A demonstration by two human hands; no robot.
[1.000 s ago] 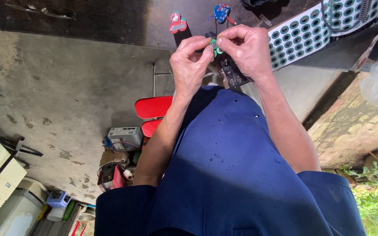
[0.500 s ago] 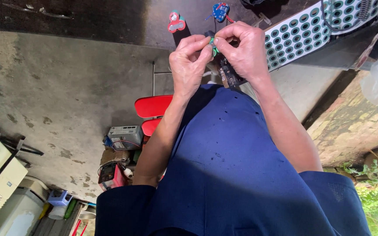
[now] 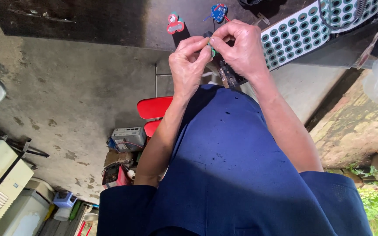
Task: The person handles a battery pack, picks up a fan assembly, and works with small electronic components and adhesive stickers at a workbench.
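Both hands pinch one small green piece (image 3: 212,51) between their fingertips, held up over the dark tabletop (image 3: 110,26): the left hand (image 3: 190,65) grips from below, the right hand (image 3: 241,50) closes on it from above. Beneath them lies a brown circuit board (image 3: 226,76), beside a white tray of round cells (image 3: 298,32). So tiny a piece may slip from the fingertips and drop.

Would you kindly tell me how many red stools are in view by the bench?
2: one red stool beside the left forearm, and a second stool just under it, mostly hidden by the arm. The blue garment may hide others.
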